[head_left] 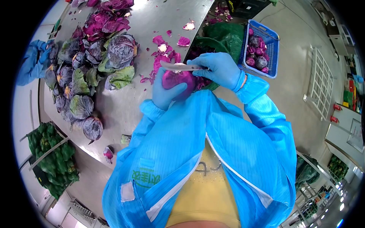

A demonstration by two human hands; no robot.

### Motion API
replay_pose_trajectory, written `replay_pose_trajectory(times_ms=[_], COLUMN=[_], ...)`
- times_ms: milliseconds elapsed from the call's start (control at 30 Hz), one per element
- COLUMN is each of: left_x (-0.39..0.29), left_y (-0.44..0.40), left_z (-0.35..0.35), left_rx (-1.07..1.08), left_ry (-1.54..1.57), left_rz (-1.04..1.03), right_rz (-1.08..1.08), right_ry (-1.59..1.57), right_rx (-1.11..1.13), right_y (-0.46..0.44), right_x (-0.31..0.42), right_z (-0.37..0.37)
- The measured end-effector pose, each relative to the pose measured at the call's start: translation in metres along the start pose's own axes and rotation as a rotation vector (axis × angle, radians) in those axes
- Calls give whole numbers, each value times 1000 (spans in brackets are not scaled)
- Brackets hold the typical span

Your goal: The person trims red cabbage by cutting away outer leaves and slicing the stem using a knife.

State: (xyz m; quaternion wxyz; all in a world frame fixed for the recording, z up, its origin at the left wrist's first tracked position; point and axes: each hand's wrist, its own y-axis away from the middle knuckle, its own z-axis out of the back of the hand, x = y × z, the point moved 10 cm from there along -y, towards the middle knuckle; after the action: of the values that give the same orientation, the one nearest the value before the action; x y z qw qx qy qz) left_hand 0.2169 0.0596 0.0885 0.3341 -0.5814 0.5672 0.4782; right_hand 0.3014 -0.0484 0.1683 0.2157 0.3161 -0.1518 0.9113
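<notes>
In a blue glove, my left hand (163,93) grips a peeled red cabbage (176,79) from the left side, thumb across its front. My right hand (222,70), gloved too, is closed round the handle of a knife (182,67). The blade points left and lies across the top of the cabbage, near its pale stem end. Purple leaf scraps (157,57) lie on the metal table just beyond my hands. Whole red cabbages (121,49) with outer leaves are heaped on the table to the left.
A blue crate (274,53) on the floor at right holds trimmed red cabbages. Beside it sits a green sack (224,36). Loose leaves (108,21) pile up at the table's far left. A co-worker's blue sleeve (32,62) shows at the left edge. Green mesh bags (51,155) rest on a rack.
</notes>
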Motion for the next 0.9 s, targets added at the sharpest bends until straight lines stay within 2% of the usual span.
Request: replay_pose_trajectory(times_ms=[67,133,233,400,467,600,667,733,800,867,900], left_x=[3,3,2,5,9,17,18,17,27,29,30], left_y=[1,0,-2,-1,1,1,1,1,1,3,3], left_z=[-2,-2,0,2,2,4,3,4,-4,-2,-3], left_rx=[5,-33,-41,-44,-77,-113,-152,-142,-65,-75,-75], left_ry=[-24,105,-119,-226,-39,-152,74,96,290,263,258], left_rz=[13,8,-35,-84,-42,22,78,58,165,203,219], right_rz=[40,75,168,282,291,220,130,103,80,37,36], right_ry=[108,217,494,527,434,407,264,151,36,-169,-170], right_rx=[-1,-4,10,-170,-251,-276,-199,-210,-220,-207,-208], right_y=[1,4,11,21,25,26,19,17,16,15,16], right_x=[7,11,13,23,20,12,5,3,-1,-12,-12], right_z=[-2,-6,-21,-22,-19,-18,-15,-11,-8,-8,-9])
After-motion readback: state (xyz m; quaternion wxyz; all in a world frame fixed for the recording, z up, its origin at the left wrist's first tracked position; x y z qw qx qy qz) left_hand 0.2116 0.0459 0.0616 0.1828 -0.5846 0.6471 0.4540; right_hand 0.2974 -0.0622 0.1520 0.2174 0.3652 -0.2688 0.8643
